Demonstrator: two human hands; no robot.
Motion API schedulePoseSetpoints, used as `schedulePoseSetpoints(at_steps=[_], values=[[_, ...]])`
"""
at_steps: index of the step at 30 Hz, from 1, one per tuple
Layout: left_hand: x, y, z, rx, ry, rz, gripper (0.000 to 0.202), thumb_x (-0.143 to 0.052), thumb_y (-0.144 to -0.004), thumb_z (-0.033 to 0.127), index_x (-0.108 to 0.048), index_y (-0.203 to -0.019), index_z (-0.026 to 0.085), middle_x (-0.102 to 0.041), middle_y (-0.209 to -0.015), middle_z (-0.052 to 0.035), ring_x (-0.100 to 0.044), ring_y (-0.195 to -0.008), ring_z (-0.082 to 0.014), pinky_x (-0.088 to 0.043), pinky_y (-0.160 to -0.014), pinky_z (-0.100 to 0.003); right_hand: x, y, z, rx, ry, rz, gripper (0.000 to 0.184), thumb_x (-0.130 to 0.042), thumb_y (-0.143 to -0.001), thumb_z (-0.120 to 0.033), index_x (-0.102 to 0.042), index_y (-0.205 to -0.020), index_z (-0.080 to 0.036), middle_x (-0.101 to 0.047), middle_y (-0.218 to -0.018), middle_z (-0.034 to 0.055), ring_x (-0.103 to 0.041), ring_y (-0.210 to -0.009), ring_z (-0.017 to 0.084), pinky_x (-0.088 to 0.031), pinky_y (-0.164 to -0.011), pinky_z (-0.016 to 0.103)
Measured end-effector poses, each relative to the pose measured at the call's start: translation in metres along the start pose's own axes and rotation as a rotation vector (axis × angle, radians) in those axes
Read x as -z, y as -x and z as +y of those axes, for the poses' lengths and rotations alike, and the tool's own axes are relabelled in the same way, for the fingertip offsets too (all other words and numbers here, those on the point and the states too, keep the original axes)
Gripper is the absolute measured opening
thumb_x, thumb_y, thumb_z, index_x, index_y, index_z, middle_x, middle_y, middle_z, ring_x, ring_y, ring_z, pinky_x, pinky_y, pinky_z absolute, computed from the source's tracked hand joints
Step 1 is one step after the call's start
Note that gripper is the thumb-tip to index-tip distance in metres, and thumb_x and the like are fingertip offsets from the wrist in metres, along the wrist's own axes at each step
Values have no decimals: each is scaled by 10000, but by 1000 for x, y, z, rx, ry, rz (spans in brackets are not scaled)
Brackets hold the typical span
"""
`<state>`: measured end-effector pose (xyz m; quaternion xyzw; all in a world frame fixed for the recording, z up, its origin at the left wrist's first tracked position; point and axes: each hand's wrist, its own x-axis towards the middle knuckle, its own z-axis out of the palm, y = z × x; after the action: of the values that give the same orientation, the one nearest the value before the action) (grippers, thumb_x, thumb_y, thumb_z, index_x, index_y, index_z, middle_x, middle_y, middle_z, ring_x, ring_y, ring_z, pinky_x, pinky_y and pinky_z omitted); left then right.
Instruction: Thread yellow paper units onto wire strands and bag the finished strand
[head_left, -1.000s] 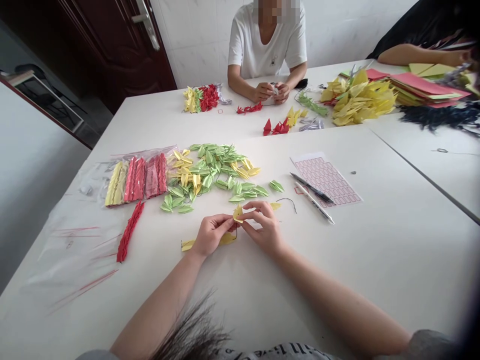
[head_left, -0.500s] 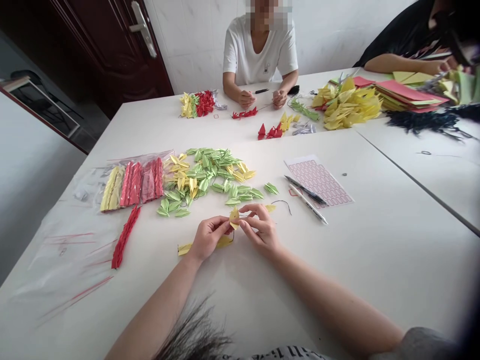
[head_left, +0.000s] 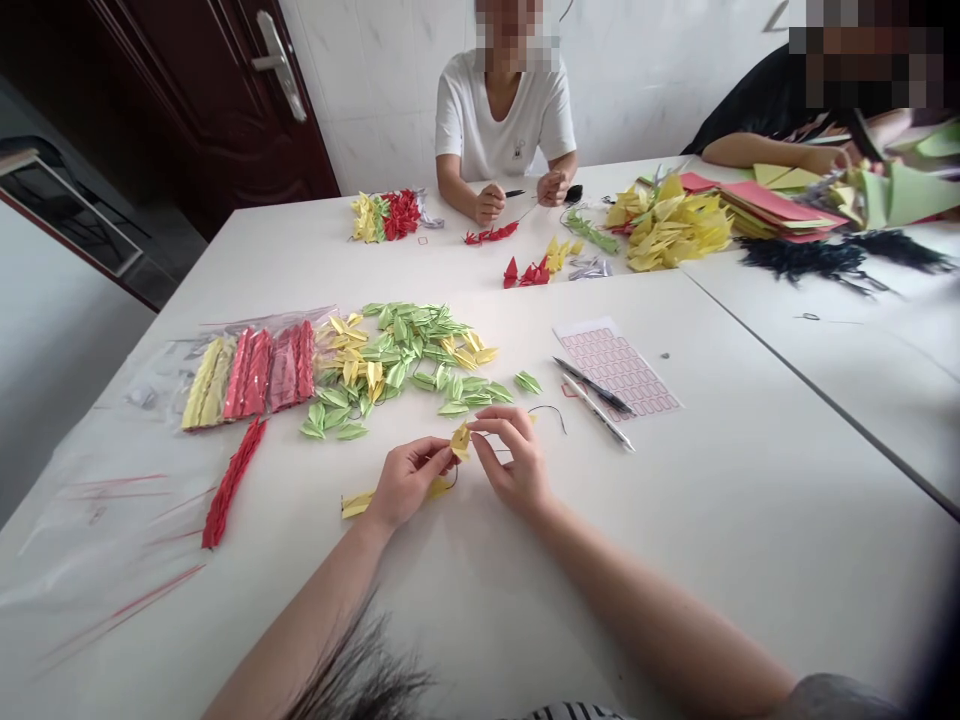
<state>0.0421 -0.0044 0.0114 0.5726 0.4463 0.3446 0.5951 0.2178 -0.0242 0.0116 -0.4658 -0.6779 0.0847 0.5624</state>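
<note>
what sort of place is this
Probably a small paper-craft workroom: there are folded green paper pieces and a stack of coloured paper sheets, and a person in a white T-shirt sits across the white tabletop, hands busy.

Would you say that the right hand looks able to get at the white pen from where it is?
Probably yes: the white pen lies uncovered to the right of the right hand, and only a thin dark thread shows between them, though that hand is at the folded yellow paper piece.
</note>
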Motion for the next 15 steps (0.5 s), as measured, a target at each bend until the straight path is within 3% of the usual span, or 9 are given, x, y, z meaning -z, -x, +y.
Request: schedulePoseSetpoints(at_steps=[3, 6, 10, 12, 15], values=[[1, 1, -5, 17, -70, 24, 360, -644, -855, 487, -764, -957, 164, -729, -826, -59, -633, -746, -160, -522, -714, -253, 29, -1, -3, 14, 67, -17, 204, -559, -926, -137, -633, -1076, -255, -637, -1038, 84, -645, -976, 227, -550, -842, 414], [-1, 2, -6, -38, -233, 52, 336, -596, -893, 449, -765, -996, 177, -743, -909, -75, -668, -808, -190, -545, -708, -274, 74, 11, 0, 53, 240, 25, 243, -579, -910, -139, -637, -1106, -272, -656, -1035, 82, -656, -952, 239, -550, -830, 429], [-9, 3, 4, -341, -663, 89, 308, -519, -942, 330, -724, -1146, 224, -711, -1049, -81, -643, -1016, -232, -541, -886, -360, 141, 49, 12, -111, 575, 258, 154, -629, -904, -226, -670, -1050, -255, -681, -1023, 100, -666, -946, 273, -562, -785, 455], [-8, 6, 16, -479, -854, 136, 356, -512, -946, 289, -655, -1267, 236, -686, -1100, -90, -633, -1046, -241, -516, -944, -404, 174, 76, 22, -197, 733, 384, 152, -636, -904, -300, -684, -1035, -239, -699, -994, 124, -664, -956, 321, -546, -801, 525], [14, 19, 36, -610, -1067, 212, 373, -521, -946, 256, -614, -1307, 267, -653, -1208, -85, -613, -1130, -262, -479, -1001, -433, 223, 118, 36, -295, 930, 543, 306, -653, -870, -476, -704, -1082, -263, -682, -1012, 218, -630, -1030, 430, -448, -879, 655]])
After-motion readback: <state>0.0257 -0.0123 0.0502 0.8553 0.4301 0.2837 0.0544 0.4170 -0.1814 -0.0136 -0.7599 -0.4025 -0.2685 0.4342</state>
